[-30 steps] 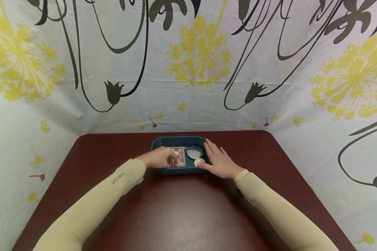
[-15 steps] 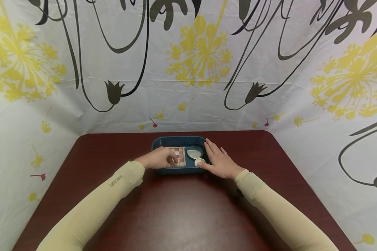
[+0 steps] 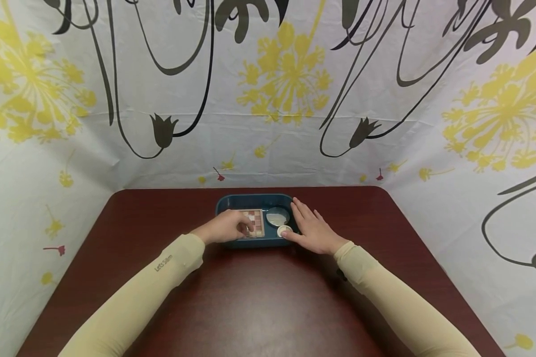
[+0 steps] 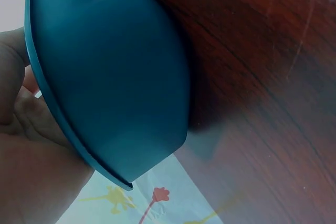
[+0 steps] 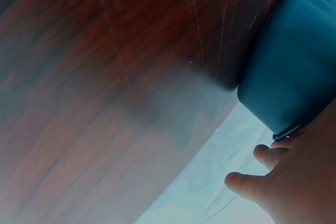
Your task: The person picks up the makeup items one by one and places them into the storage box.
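Left hand (image 3: 225, 227) curls its fingers over the near left rim of the blue tray (image 3: 250, 200), fingertips pinching the checkered palette (image 3: 254, 222) that lies inside. Right hand (image 3: 311, 229) lies flat with straight fingers against the tray's right side, its thumb touching the small white round lid (image 3: 284, 230). A white dish (image 3: 276, 217) sits just behind that lid. Everything stands on the dark red desk (image 3: 259, 297).

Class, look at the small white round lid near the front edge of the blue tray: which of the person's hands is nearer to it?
The right hand: its thumb lies against the small white lid in the blue tray. The left hand sits across the checkered palette, farther off.
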Available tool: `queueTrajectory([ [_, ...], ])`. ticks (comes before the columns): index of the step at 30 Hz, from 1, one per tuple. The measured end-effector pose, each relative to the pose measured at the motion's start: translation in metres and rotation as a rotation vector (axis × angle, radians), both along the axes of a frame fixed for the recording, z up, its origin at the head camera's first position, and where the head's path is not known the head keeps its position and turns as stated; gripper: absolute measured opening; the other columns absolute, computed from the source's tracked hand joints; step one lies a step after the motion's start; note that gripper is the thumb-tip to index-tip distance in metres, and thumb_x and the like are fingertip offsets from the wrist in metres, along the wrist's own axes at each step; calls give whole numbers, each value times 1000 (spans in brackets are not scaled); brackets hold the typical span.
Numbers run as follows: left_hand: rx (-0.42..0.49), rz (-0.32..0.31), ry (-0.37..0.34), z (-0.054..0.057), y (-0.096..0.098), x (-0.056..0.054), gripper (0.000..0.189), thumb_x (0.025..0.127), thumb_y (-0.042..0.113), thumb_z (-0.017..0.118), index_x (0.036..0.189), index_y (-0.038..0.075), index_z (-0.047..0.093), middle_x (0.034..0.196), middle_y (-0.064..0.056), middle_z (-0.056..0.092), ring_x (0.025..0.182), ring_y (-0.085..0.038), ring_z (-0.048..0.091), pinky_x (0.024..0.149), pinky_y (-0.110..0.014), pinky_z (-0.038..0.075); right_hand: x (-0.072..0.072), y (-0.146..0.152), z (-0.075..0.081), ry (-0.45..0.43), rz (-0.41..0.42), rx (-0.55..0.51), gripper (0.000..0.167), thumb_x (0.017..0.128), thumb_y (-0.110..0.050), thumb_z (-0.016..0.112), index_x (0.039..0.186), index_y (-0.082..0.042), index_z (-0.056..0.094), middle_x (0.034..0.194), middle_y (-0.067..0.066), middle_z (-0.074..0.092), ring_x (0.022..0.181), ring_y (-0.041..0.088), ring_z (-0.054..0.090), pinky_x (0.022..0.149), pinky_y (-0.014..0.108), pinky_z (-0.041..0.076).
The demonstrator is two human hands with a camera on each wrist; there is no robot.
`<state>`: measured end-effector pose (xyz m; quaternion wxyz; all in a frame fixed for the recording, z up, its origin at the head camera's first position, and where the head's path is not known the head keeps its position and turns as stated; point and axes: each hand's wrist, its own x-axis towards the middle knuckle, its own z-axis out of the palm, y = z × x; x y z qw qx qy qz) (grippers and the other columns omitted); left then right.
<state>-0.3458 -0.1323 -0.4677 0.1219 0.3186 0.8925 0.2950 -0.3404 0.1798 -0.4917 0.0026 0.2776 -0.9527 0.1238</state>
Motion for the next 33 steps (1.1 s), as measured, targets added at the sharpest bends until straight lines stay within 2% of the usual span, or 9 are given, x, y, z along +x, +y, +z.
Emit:
queueTrajectory([
  [5, 31, 15, 6, -1, -1, 2, 25, 88, -2, 74, 109, 10, 78, 101, -4, 73, 84, -10, 64, 80, -31, 56, -1, 1, 0, -4, 8, -7, 100, 95, -74, 42, 162, -6, 12, 169, 8, 3, 154, 25, 9, 116, 65, 15],
  [9, 65, 40, 18, -2, -3, 4, 24, 90, 7, 76, 113, 12, 77, 105, -3, 73, 87, -11, 65, 80, -31, 56, -1, 0, 0, -6, 16, -31, 99, 95, -73, 43, 162, -6, 13, 169, 8, 4, 154, 25, 8, 117, 64, 14],
  [12, 97, 81, 19, 2, -6, 11, 26, 91, 17, 77, 117, 13, 77, 108, -1, 72, 90, -12, 65, 80, -33, 56, -1, -1, 0, -12, 18, -37, 99, 95, -72, 44, 162, -6, 13, 169, 8, 3, 154, 24, 8, 117, 64, 12],
  [16, 140, 140, 44, 10, -10, 24, 27, 92, 19, 77, 118, 17, 75, 112, -3, 71, 91, -12, 64, 79, -33, 56, -2, -1, 0, -26, 9, -25, 100, 95, -75, 42, 163, -8, 10, 169, 6, 0, 154, 22, 5, 118, 62, 11],
  [21, 172, 189, 134, 17, -16, 39, 28, 94, 20, 74, 122, 20, 73, 109, -1, 67, 91, -16, 61, 76, -35, 54, -2, 2, -1, -37, -1, -10, 102, 94, -77, 39, 163, -9, 8, 169, 4, -3, 154, 23, 3, 118, 63, 12],
  [27, 170, 258, 248, 18, -21, 52, 37, 96, 29, 70, 132, 21, 68, 122, 3, 62, 109, -20, 60, 91, -42, 53, -3, 7, -1, -38, -1, -23, 100, 95, -74, 41, 163, -9, 9, 169, 7, -2, 154, 28, 4, 117, 64, 11],
  [33, 163, 332, 350, 15, -22, 60, 41, 96, 37, 70, 134, 20, 67, 125, 2, 61, 114, -17, 56, 95, -44, 53, -2, 11, -1, -59, -4, -38, 94, 95, -74, 41, 163, -17, 13, 169, 4, -4, 154, 31, 2, 118, 63, 9],
])
